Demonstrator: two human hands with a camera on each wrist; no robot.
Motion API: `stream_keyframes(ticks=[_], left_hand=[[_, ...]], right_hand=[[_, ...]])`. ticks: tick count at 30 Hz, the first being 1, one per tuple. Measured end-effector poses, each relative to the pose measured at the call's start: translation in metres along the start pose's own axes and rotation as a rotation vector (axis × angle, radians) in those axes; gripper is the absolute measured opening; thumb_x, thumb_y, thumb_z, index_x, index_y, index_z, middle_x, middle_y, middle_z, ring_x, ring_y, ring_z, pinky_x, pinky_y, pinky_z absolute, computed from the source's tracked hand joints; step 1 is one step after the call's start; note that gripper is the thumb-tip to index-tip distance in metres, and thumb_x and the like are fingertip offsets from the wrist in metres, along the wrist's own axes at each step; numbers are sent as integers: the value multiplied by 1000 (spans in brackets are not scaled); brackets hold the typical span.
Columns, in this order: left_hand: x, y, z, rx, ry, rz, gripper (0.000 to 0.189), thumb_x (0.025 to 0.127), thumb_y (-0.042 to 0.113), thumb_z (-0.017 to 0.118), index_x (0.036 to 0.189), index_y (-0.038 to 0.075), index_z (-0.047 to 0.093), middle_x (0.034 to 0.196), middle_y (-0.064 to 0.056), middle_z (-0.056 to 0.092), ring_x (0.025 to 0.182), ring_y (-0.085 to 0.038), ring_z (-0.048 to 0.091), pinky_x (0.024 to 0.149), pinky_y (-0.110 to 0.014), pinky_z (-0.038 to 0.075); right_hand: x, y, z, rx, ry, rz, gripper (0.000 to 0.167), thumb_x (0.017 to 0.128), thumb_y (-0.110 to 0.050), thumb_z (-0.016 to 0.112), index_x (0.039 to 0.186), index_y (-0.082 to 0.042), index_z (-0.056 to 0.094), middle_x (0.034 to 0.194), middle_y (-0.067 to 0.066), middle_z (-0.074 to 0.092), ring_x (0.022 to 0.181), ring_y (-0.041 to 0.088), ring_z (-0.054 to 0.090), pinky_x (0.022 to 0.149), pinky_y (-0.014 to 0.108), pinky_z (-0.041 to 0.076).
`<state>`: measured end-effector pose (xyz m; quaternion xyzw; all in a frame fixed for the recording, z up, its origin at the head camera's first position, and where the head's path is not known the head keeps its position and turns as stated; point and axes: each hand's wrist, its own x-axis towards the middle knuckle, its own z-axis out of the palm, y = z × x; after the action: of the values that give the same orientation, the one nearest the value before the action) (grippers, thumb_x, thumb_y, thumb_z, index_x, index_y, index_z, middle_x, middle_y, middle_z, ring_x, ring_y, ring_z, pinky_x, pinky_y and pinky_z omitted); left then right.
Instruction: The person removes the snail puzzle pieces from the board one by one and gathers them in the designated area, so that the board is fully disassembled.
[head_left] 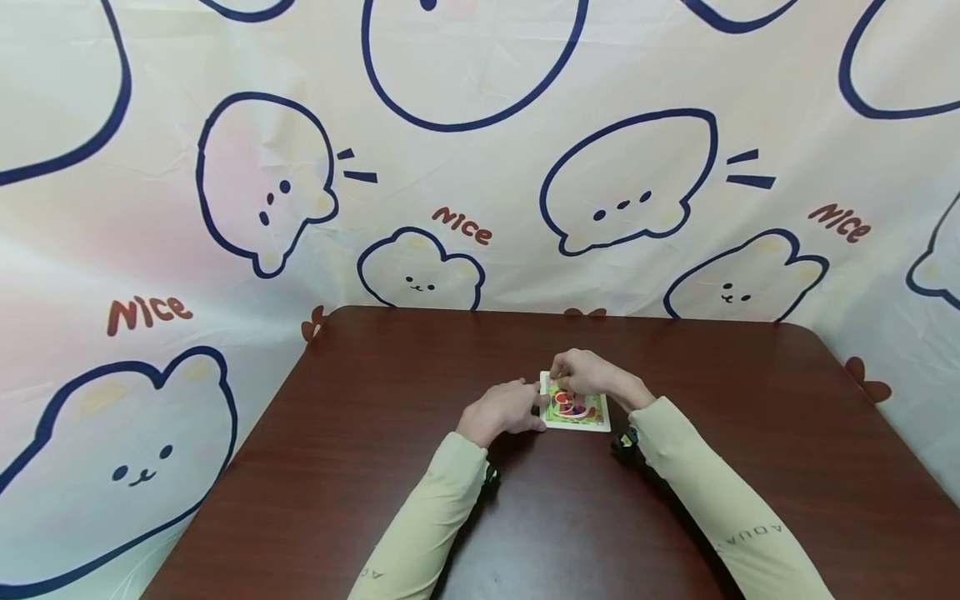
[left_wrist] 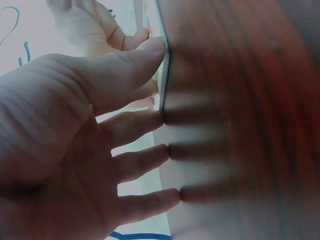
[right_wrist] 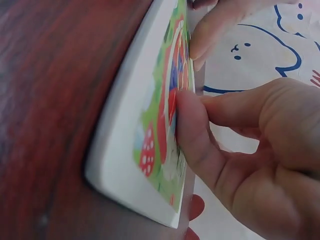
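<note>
Picture board (head_left: 592, 410) sits just below-right of frame centre, left hand (head_left: 504, 410) spread against its left edge, right hand (head_left: 591, 372) bunched over the top (can't tell if it's pinching anything), so a sideways shove could probably skid it across the table (head_left: 375, 392).

The picture board (head_left: 576, 410) lies on the table (head_left: 375, 400), with the cloth (head_left: 510, 179) behind both.

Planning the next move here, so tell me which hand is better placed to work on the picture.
Probably the right hand: its thumb is over the picture, while the left hand is at the board's left edge, better suited to steadying.
</note>
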<state>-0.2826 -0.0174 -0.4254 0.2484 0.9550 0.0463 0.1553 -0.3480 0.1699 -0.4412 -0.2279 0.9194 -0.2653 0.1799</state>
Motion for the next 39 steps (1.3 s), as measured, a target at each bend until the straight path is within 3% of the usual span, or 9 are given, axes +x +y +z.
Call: stream_keyframes(ticks=[3, 6, 10, 16, 20, 24, 29, 36, 39], left_hand=[[-1, 0, -3, 11, 3, 24, 49, 93, 42, 65, 140, 33, 54, 158, 0, 37, 147, -27, 31, 112, -46, 36], [-2, 0, -5, 14, 1, 42, 45, 94, 39, 64, 138, 31, 57, 158, 0, 36, 148, -27, 31, 112, -45, 36], [0, 2, -7, 36, -6, 57, 43, 94, 38, 65, 136, 30, 59, 157, 0, 39, 143, -24, 39, 108, -40, 42], [3, 4, -7, 30, -15, 45, 40, 91, 41, 68, 129, 31, 65, 155, 0, 42, 135, -23, 47, 94, -39, 49], [4, 6, -5, 26, -7, 30, 22, 88, 45, 70, 101, 27, 73, 155, 1, 42, 131, -22, 50, 85, -39, 50], [3, 7, -4, 31, 2, 18, 23, 87, 46, 71, 78, 25, 65, 154, 2, 42, 127, -22, 52, 83, -39, 51], [2, 6, -3, 20, 17, 13, 25, 86, 45, 72, 76, 25, 64, 149, 2, 49, 101, -17, 57, 73, -35, 48], [1, 7, -5, 6, 28, -7, 25, 85, 45, 74, 76, 23, 67, 142, 1, 55, 91, -15, 55, 67, -33, 47], [1, 6, -4, -4, 29, -18, 23, 85, 45, 75, 79, 23, 69, 137, 1, 58, 86, -14, 54, 66, -33, 45]], right_hand=[[1, 0, -2, 8, -3, -11, 15, 98, -7, 54, 111, -3, 62, 84, 7, 66, 58, 15, 62, 55, 29, 51], [2, 4, -3, 87, -17, -3, 16, 98, -4, 50, 112, -3, 59, 82, 9, 64, 58, 16, 61, 55, 30, 51], [2, 10, -3, 176, -21, 30, 21, 98, -1, 43, 112, -3, 59, 83, 12, 60, 55, 17, 57, 52, 31, 50], [6, 7, -2, 128, -30, 57, 16, 99, -4, 42, 108, -4, 56, 89, 13, 58, 51, 16, 53, 48, 29, 49], [7, 4, 0, 96, -19, 75, 16, 98, -2, 42, 105, -5, 55, 90, 13, 59, 46, 15, 52, 45, 29, 48], [7, 0, 3, 56, 3, 60, 16, 96, -1, 41, 102, -5, 56, 87, 12, 59, 43, 13, 49, 43, 27, 46], [8, -2, 4, 43, 21, 54, 17, 95, 0, 39, 100, -5, 54, 86, 12, 58, 44, 13, 47, 43, 27, 45], [8, 1, 4, 144, 24, 69, 13, 99, -8, 40, 104, -6, 52, 71, 7, 50, 50, 15, 47, 46, 30, 47], [5, 3, 4, 209, 14, 66, 9, 101, -11, 45, 104, -6, 51, 73, 8, 51, 51, 17, 49, 48, 31, 49]])
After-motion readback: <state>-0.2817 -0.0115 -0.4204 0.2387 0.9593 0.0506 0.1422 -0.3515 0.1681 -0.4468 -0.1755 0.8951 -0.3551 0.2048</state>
